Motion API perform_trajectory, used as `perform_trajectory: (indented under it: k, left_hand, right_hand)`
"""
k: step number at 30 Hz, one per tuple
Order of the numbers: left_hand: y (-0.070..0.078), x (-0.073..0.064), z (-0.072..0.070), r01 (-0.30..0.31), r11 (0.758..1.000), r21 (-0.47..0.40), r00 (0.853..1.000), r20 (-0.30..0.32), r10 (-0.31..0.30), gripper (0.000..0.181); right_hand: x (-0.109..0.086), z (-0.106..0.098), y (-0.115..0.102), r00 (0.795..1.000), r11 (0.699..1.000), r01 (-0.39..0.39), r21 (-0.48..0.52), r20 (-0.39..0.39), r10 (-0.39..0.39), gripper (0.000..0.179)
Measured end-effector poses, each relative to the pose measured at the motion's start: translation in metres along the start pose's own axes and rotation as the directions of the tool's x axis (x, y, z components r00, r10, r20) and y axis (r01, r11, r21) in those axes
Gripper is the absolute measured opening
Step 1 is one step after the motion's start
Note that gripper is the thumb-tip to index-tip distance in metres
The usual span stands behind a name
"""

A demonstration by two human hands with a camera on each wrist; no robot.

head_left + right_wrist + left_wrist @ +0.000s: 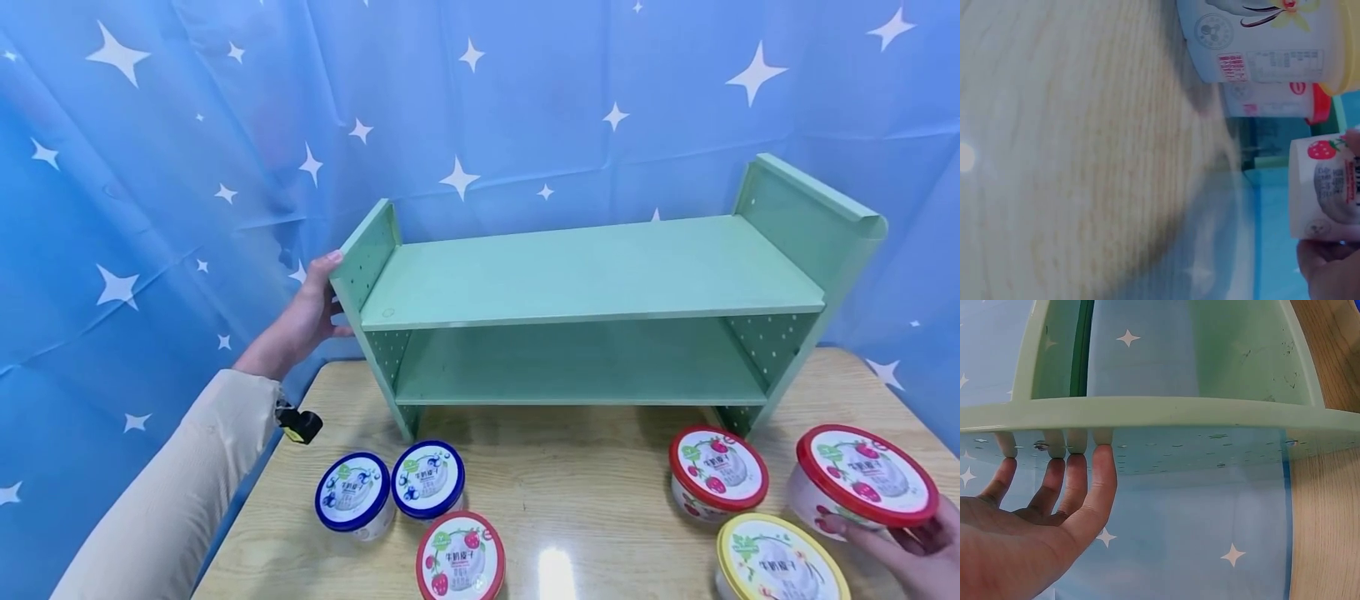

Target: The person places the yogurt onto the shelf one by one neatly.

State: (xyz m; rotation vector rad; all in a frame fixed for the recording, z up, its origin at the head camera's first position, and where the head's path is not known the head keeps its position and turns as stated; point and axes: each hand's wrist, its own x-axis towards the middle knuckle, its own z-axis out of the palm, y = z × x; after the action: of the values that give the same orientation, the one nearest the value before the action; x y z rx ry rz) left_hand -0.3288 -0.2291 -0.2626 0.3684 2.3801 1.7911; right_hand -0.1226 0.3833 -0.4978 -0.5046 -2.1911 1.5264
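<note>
My left hand (307, 308) is at the left side panel of a pale green two-tier shelf (592, 271). In the left wrist view, nearly straight fingers (1088, 494) press their tips against the panel's outer face. At the right edge of the head view, my right hand (918, 550) grips a white tub with a red lid (862, 475). Strawberries are printed on that tub, and its lid faces up. Another red-lidded strawberry tub (718, 468) stands to its left, by the shelf's right leg. In front of that is a yellow-lidded tub (780, 558).
Two blue-lidded tubs (352, 492) stand side by side on the left of the wooden table (600, 483). Nearer the front edge is a third red-lidded tub (461, 557). Behind the shelf hangs a blue cloth with white stars (525, 108).
</note>
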Motion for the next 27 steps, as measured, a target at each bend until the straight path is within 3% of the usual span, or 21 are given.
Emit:
perform_trajectory:
  k: [7, 11, 16, 27]
  left_hand:
    - [-0.003, 0.002, 0.000, 0.001, 1.000, -0.008, 1.000, 0.006, -0.001, 0.080]
    - [-0.004, 0.001, 0.000, 0.007, 1.000, -0.003, 1.000, 0.001, -0.007, 0.079]
    - [-0.001, 0.003, 0.000, -0.001, 1.000, 0.003, 1.000, -0.005, 0.001, 0.078]
    - [-0.002, 0.000, -0.001, -0.009, 1.000, -0.006, 1.000, -0.009, 0.009, 0.079]
  right_hand:
    - [0.001, 0.000, -0.006, 0.997, 0.997, 0.072, -0.036, -0.002, -0.073, 0.069]
    - [0.003, 0.002, -0.009, 0.999, 0.996, 0.052, -0.067, 0.003, -0.052, 0.070]
    - [0.002, 0.005, -0.016, 0.999, 0.997, 0.046, -0.068, 0.014, -0.045, 0.070]
    - [-0.002, 0.011, -0.033, 0.992, 0.991, 0.128, -0.032, 0.024, -0.127, 0.069]
